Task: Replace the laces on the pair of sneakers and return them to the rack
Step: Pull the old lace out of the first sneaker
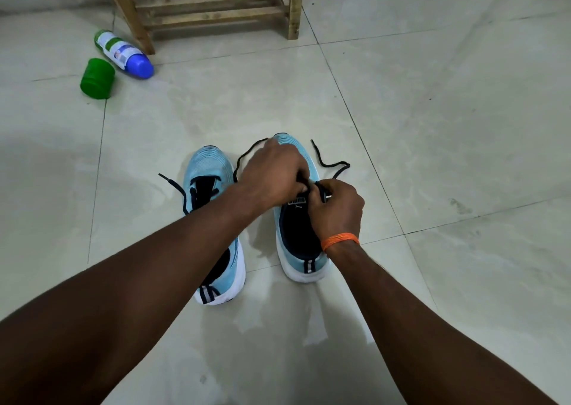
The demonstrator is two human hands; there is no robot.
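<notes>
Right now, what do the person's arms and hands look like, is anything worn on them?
Both arms are bare from the forearm down: no sleeves, no gloves. The left hand wears nothing that shows. The right hand has an orange thread band wound several times round its wrist. No watch or rings are visible.

Both bare forearms reach forward and converge. The left hand (pixel 272 173) lies palm-down, fingers curled under in a pinching grip. The right hand (pixel 338 208) meets it fingertip to fingertip, fingers bent closed, an orange thread band (pixel 340 240) round its wrist.
</notes>
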